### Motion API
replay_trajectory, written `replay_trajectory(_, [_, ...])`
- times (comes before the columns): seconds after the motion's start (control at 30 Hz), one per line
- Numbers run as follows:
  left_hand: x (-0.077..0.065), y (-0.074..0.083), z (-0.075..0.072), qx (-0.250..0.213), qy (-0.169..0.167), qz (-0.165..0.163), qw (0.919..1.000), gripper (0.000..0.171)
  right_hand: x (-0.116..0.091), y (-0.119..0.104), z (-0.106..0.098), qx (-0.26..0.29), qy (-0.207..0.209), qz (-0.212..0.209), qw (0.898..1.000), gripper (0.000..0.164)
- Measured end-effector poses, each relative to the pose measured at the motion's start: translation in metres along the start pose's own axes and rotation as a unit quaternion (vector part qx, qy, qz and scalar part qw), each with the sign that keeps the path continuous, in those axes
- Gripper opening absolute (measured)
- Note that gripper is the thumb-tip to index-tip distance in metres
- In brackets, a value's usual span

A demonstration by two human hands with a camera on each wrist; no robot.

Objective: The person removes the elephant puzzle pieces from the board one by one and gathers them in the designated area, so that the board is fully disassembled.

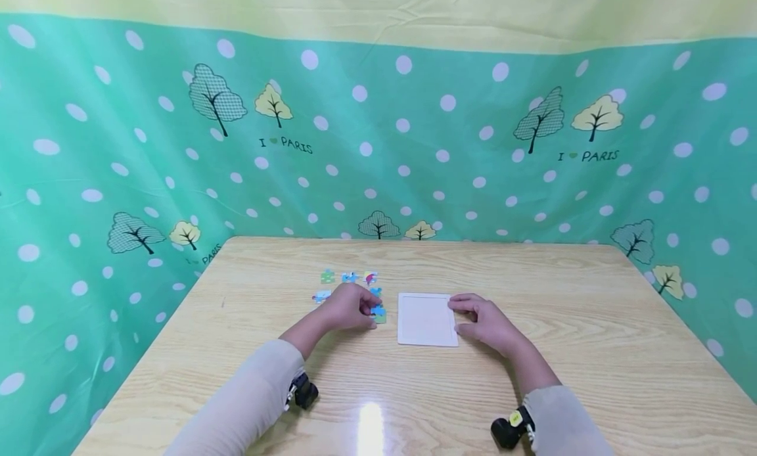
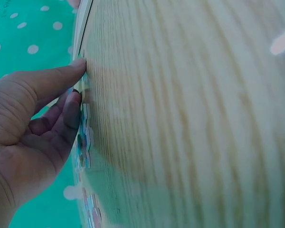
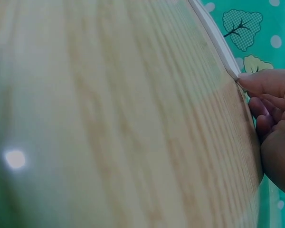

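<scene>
My left hand (image 1: 351,306) reaches over a cluster of jigsaw pieces, thumb and fingertips bent at the sides of a blue and green jigsaw piece (image 1: 379,315). Seen from the left wrist, the thumb and fingers (image 2: 75,107) lie around a piece at table level, edge-on. To the right of that piece lies a white square puzzle tray (image 1: 427,319) with a raised rim. The right hand (image 1: 486,321) holds the tray's right edge with thumb and fingers. In the right wrist view, the thumb tip meets the white tray (image 3: 217,38) at its corner.
Around the left hand lie several other jigsaw pieces: a green one (image 1: 328,276), a blue one (image 1: 349,278), one with a red patch (image 1: 370,278) and a pale one (image 1: 322,296). The wooden table (image 1: 414,390) ends at a dotted green curtain (image 1: 402,140).
</scene>
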State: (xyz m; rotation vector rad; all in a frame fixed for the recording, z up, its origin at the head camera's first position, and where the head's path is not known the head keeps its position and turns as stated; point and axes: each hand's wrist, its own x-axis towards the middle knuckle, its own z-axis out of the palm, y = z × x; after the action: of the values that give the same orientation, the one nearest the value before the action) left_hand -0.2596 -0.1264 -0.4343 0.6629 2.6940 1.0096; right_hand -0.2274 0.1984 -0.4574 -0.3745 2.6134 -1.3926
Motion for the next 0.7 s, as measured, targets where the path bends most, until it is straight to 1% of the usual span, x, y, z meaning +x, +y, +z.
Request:
replay_trajectory(0.23, [-0.0009, -0.001, 0.002, -0.012, 0.0, -0.01, 0.9999, 0.041, -0.0013, 0.0012, 0.0004, -0.004, -0.001, 0.002, 1.0, 0.046])
replay_trajectory(0.43, [-0.0026, 0.0003, 0.002, -0.015, 0.007, 0.004, 0.9999, 0.042, -0.0017, 0.0009, 0.0011, -0.005, 0.005, 0.003, 1.0, 0.046])
replay_trajectory(0.53, [-0.003, 0.0014, 0.0012, -0.02, 0.009, 0.002, 0.9998, 0.045, -0.0013, 0.0012, 0.001, -0.001, 0.003, 0.001, 1.0, 0.046])
replay_trajectory(0.7, [-0.0049, 0.0019, -0.0006, -0.043, 0.019, -0.004, 0.9989, 0.046, -0.0012, 0.0006, 0.0005, 0.002, 0.007, 0.003, 1.0, 0.046])
